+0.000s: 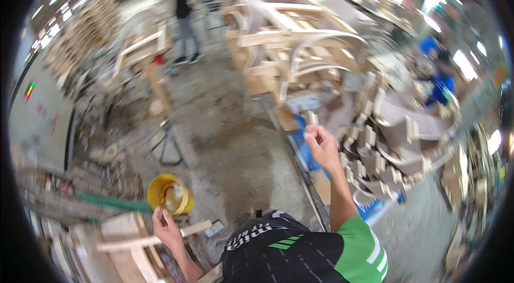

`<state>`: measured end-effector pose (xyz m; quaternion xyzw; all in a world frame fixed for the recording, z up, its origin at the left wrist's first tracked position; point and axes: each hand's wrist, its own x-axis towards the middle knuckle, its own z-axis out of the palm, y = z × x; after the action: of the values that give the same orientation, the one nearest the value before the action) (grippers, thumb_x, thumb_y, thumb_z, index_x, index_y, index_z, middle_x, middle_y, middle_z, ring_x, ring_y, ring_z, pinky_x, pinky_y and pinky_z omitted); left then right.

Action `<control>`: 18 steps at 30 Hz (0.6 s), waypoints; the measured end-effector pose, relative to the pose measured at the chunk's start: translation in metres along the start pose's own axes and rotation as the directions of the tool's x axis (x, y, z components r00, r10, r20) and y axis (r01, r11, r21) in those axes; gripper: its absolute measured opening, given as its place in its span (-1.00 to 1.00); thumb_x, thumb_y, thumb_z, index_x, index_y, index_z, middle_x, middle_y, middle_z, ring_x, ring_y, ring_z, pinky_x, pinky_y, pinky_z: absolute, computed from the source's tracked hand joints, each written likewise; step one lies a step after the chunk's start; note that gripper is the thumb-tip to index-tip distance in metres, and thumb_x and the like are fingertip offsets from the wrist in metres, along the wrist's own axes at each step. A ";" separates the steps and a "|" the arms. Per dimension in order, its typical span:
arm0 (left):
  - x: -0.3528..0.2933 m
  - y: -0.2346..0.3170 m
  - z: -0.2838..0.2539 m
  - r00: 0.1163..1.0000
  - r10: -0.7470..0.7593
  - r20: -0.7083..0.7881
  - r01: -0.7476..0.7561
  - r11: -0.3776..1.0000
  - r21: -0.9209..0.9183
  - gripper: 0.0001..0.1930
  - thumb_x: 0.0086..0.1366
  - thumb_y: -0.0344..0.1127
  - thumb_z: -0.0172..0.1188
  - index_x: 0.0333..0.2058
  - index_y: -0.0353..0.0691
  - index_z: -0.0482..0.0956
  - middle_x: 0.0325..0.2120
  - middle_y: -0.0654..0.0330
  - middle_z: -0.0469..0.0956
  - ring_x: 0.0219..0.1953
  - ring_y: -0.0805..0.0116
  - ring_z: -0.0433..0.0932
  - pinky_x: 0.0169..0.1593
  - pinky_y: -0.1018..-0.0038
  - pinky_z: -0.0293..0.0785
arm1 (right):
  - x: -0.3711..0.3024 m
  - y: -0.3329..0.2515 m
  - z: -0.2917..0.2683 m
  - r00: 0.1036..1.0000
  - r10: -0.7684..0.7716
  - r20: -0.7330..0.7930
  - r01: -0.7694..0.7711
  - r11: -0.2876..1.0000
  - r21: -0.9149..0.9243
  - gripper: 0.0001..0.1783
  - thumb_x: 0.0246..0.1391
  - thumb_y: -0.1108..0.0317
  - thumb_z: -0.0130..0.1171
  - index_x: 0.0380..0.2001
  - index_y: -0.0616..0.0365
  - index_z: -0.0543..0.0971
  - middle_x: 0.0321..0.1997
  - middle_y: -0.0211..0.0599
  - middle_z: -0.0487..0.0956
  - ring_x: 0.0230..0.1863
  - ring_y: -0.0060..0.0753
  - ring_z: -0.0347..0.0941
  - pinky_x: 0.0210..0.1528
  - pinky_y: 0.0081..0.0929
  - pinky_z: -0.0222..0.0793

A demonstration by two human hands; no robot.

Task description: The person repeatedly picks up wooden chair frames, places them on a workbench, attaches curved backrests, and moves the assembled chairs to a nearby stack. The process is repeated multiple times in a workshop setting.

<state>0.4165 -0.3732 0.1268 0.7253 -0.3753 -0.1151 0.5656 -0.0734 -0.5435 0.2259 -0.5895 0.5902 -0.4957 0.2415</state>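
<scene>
The wooden strip [126,243] lies lower left, long axis nearly crosswise, right end angled forward. The left hand [168,231] curls over it; the right hand [324,150] extends forward, fingers bent. Grips: cannot tell.

White lettering [250,236] is running across the person's black shirt [300,264], beside slanted green stripes [286,242]. Larger pale letters [366,209] are showing on a blue sheet [379,209] at the right. On the grey cabinet [40,141], red marks [48,117] are blurring beyond reading.
</scene>
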 end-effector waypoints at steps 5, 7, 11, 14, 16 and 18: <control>-0.001 0.020 0.049 0.959 0.079 0.272 -0.071 0.997 -0.038 -0.75 0.45 -0.41 0.18 0.00 -0.43 0.58 -0.37 0.23 0.61 -0.35 0.53 0.52 -0.23 0.54 0.48 | 0.002 -0.031 -0.085 0.918 -0.038 -0.395 0.025 0.999 -0.038 -0.77 0.35 0.34 0.24 -0.04 0.25 0.60 -0.35 -0.57 0.54 -0.34 -0.75 0.40 -0.26 -0.68 0.35; -0.002 0.019 0.055 0.930 0.016 0.368 0.025 0.994 -0.106 -0.78 0.44 -0.41 0.19 -0.03 -0.43 0.59 -0.38 0.24 0.61 -0.35 0.54 0.52 -0.23 0.54 0.48 | 0.009 -0.042 -0.109 0.806 -0.164 -0.568 0.131 0.986 -0.098 -0.76 0.33 0.33 0.26 -0.05 0.27 0.61 -0.37 -0.46 0.61 -0.37 -0.68 0.47 -0.28 -0.59 0.43; 0.001 0.013 0.047 0.930 0.048 0.364 -0.035 0.999 -0.042 -0.81 0.40 -0.46 0.20 -0.07 -0.43 0.60 -0.40 0.21 0.62 -0.38 0.54 0.53 -0.27 0.52 0.51 | 0.055 -0.050 -0.131 0.670 -0.225 -0.707 0.091 0.971 -0.223 -0.67 0.27 0.25 0.31 -0.03 0.28 0.62 -0.20 -0.19 0.66 -0.22 -0.44 0.59 -0.12 -0.44 0.49; 0.004 0.004 0.032 0.947 0.031 0.321 -0.062 0.994 0.087 -0.79 0.38 -0.45 0.22 -0.08 -0.43 0.61 -0.41 0.15 0.66 -0.41 0.48 0.57 -0.28 0.46 0.54 | 0.105 -0.035 -0.138 0.621 -0.291 -0.728 -0.104 0.890 -0.444 -0.60 0.22 0.18 0.32 -0.02 0.28 0.63 -0.12 -0.05 0.65 -0.10 -0.21 0.59 0.01 -0.28 0.48; 0.004 -0.002 0.024 0.945 0.046 0.324 -0.096 0.985 0.140 -0.79 0.36 -0.45 0.23 -0.09 -0.44 0.62 -0.39 0.07 0.68 -0.41 0.41 0.61 -0.26 0.42 0.56 | 0.128 -0.019 -0.147 0.580 -0.349 -0.736 -0.237 0.792 -0.562 -0.55 0.18 0.13 0.32 -0.01 0.28 0.63 -0.09 0.02 0.65 -0.05 -0.04 0.57 0.06 -0.16 0.45; 0.003 -0.005 0.032 0.943 0.040 0.330 -0.079 0.991 0.107 -0.79 0.34 -0.45 0.24 -0.11 -0.44 0.64 -0.36 -0.03 0.70 -0.37 0.28 0.68 -0.22 0.35 0.58 | 0.134 -0.013 -0.197 0.376 -0.654 -0.656 -0.256 0.607 -0.752 -0.40 0.15 -0.03 0.35 0.04 0.28 0.62 -0.23 -0.05 0.60 -0.14 -0.03 0.51 0.03 -0.16 0.41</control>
<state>0.4016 -0.3987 0.1121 0.7168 -0.4919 -0.1942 0.4545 -0.2641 -0.6073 0.3545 -0.3373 0.6790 -0.4584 -0.4637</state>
